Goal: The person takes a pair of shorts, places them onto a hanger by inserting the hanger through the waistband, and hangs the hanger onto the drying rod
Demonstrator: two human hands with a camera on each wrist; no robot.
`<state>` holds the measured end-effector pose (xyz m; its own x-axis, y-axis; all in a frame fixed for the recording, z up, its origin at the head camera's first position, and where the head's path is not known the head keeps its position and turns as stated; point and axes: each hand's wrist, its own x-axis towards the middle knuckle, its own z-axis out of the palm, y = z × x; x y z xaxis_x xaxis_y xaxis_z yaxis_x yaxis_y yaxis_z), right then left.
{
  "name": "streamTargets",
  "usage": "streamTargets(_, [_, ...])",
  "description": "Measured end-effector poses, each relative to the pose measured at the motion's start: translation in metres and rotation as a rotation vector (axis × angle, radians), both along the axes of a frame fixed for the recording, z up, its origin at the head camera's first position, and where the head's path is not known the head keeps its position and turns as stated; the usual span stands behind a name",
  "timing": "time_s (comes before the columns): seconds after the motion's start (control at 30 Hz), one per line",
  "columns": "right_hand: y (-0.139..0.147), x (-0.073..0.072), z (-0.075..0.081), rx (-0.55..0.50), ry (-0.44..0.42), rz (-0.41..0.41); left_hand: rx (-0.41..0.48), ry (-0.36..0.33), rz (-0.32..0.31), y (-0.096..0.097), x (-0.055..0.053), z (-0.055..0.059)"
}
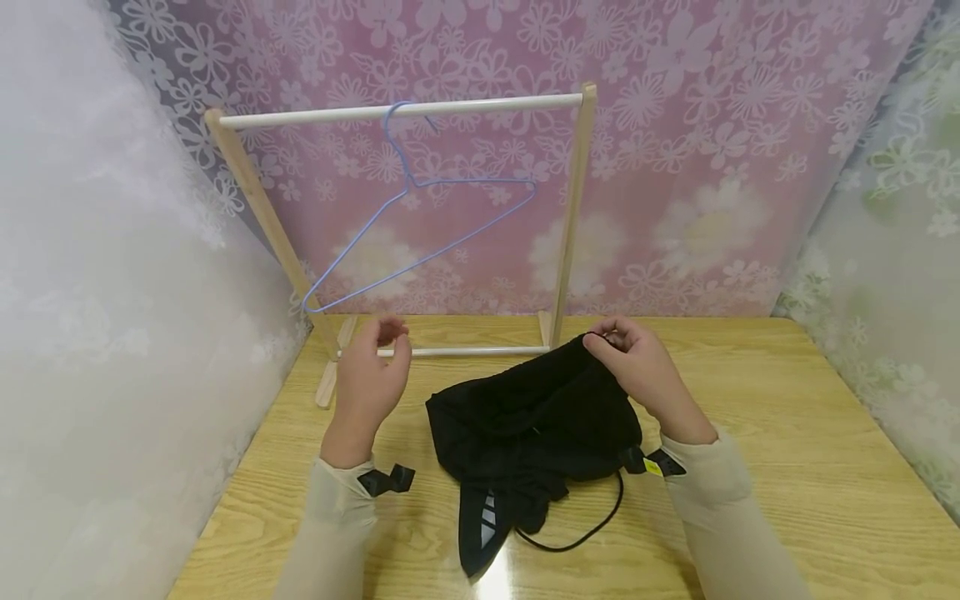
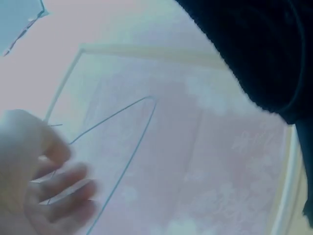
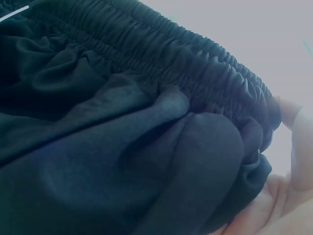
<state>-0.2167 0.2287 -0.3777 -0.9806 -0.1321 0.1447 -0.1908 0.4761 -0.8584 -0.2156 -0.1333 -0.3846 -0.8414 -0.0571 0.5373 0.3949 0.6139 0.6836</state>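
Note:
A pair of black drawstring shorts (image 1: 525, 417) hangs bunched from my right hand (image 1: 637, 362), which pinches the edge of the waistband between thumb and fingers. In the right wrist view the gathered elastic waistband (image 3: 195, 63) runs up to the fingers (image 3: 288, 112). A white striped mark and a loop of black cord show at the lower part of the shorts. My left hand (image 1: 375, 367) is raised left of the shorts, apart from them, its fingers loosely bent around nothing. The left wrist view shows that hand (image 2: 54, 181) blurred, with the shorts (image 2: 259, 49) at upper right.
Behind the hands stands a wooden rack (image 1: 573, 217) with a white top bar (image 1: 495, 106). A blue wire hanger (image 1: 420, 262) hooks over this bar. The wood-grain table (image 1: 750, 400) extends to the right, with patterned walls around it.

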Motion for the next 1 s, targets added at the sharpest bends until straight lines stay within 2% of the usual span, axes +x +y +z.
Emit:
streamTargets(0.07, [0.0,0.0,0.0,0.004,0.0,0.0,0.06,0.166,0.05,-0.003,0.001,0.003])
streamTargets(0.17, [-0.001,0.0,0.0,0.006,0.0,-0.001,0.104,0.414,0.119,-0.009,-0.002,0.006])
streamTargets(0.23, [-0.001,0.001,0.001,0.01,0.0,-0.005,0.109,0.517,0.181,-0.013,-0.006,0.007])
streamTargets(0.27, [-0.001,0.001,0.002,0.012,-0.001,-0.006,0.111,0.536,0.201,-0.016,-0.007,0.007])
streamTargets(0.33, [-0.002,0.002,0.003,0.016,0.002,-0.009,0.11,0.495,0.238,-0.021,-0.009,0.006])
streamTargets(0.4, [-0.002,0.003,0.004,0.017,0.006,-0.008,0.116,0.376,0.234,-0.026,-0.01,0.005])
streamTargets(0.5, [-0.003,0.005,0.004,0.0,0.032,0.007,0.144,0.169,0.19,-0.032,-0.011,0.002])
streamTargets(0.6, [-0.003,0.006,0.003,-0.054,0.065,0.052,0.176,0.05,0.159,-0.035,-0.011,0.001])
streamTargets(0.73, [-0.003,0.005,0.001,-0.166,0.09,0.135,0.16,-0.024,0.125,-0.035,-0.014,-0.002])
streamTargets(0.83, [-0.004,0.005,0.001,-0.249,0.085,0.171,0.133,-0.086,0.075,-0.035,-0.016,-0.004])
streamTargets(0.93, [-0.004,0.005,0.002,-0.337,0.077,0.181,0.122,-0.106,0.047,-0.034,-0.018,-0.005])
streamTargets(1.0, [-0.004,0.006,0.002,-0.375,0.076,0.172,0.131,-0.092,0.041,-0.032,-0.018,-0.006])
